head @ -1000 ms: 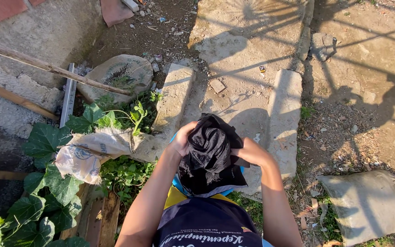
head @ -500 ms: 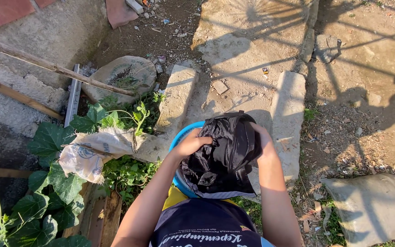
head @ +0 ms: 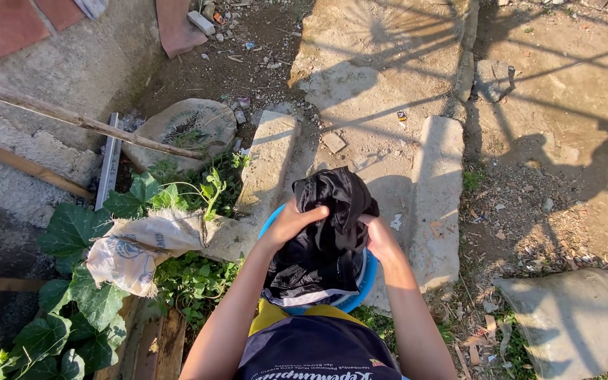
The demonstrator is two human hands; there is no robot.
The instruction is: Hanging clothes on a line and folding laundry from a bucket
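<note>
Both hands grip one black garment [head: 333, 218], a shiny crumpled cloth bunched up above a blue basin [head: 364, 281]; the left hand [head: 291, 222] clamps onto its left side with fingers curled over the fabric near the top, and the right hand [head: 380, 238] pinches into its right side a little lower, so the cloth sits between the two and rises in a peak above them; its lower folds hang down into the basin, where a pale striped edge shows at the bottom; most of the basin is hidden under the cloth and the forearms, only arcs of blue rim showing at the left and lower right, and whether it holds water cannot be told; the right fingertips are buried in the folds and hard to make out; the basin rests on a cracked concrete slab [head: 388, 70] crossed by long shadows; to the left lie a worn woven sack [head: 146, 243] among broad green leaves [head: 72, 229], a round flat stone [head: 181, 127] and a thin wooden pole [head: 86, 121] slanting over a rough wall; at the lower right a grey sack [head: 575, 317] lies on bare ground, partly cut off by the edge; compared with half a second ago the hands have drawn closer together, the garment is bunched tighter and narrower, and the right hand has dropped from the cloth's upper edge to its side.
</note>
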